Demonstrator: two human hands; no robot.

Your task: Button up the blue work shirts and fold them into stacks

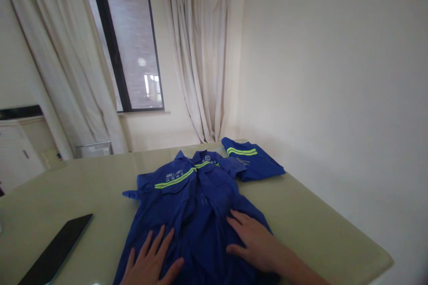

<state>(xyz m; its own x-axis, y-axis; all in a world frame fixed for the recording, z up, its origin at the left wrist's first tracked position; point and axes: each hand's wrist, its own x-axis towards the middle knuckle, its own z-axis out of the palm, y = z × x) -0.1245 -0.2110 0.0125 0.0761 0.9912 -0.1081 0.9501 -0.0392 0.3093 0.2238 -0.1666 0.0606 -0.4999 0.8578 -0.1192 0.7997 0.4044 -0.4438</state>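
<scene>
A blue work shirt (207, 205) with yellow-green reflective stripes and white printing lies spread on the table, its collar toward the far side. My left hand (150, 258) rests on the shirt's lower left part, fingers spread. On the lower right part lies my right hand (250, 240), its fingers apart and nothing in its grasp. Beyond the shirt's right shoulder is a second blue garment (257, 167), folded, with a similar stripe. The near end of the shirt runs out of view.
The pale green table (321, 231) has its right edge near a bare wall. A dark flat tablet-like object (56, 251) lies at the left. Behind the table are curtains (203, 53), a window (133, 49) and a white cabinet (18, 153).
</scene>
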